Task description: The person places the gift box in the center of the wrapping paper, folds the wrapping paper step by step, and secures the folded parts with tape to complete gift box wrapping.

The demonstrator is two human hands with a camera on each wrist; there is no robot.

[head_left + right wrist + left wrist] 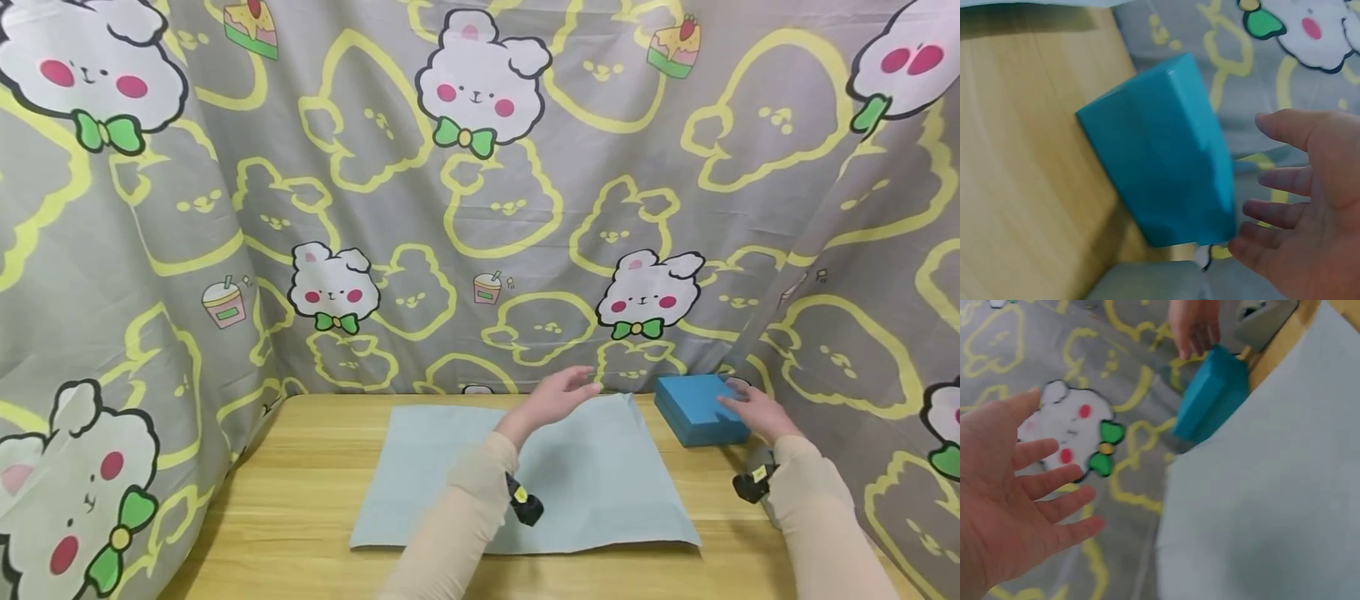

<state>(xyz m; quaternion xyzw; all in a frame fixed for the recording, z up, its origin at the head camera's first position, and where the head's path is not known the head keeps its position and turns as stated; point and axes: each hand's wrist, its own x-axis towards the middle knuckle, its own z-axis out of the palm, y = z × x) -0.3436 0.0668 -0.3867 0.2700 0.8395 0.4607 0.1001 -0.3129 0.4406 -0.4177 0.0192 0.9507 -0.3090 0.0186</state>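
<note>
A blue box (pixel 696 408) stands at the back right of the table. My right hand (pixel 757 412) is at its right side, fingers apart and loosely bent; in the right wrist view the fingers (pixel 1279 212) hold nothing, and whether the lowest one touches the box (pixel 1160 156) is hard to tell. A pale blue sheet (pixel 600 483), paper or cloth, lies flat on the table left of the box. Over the sheet's back part hovers my left hand (pixel 553 398), its fingers (pixel 1054 484) spread and holding nothing.
The wooden table (pixel 300 483) shows around the sheet. A grey object (pixel 770 500), mostly hidden by the right forearm, lies in front of the box. A grey curtain (pixel 480 200) with cartoon rabbits hangs close behind the table and along both sides.
</note>
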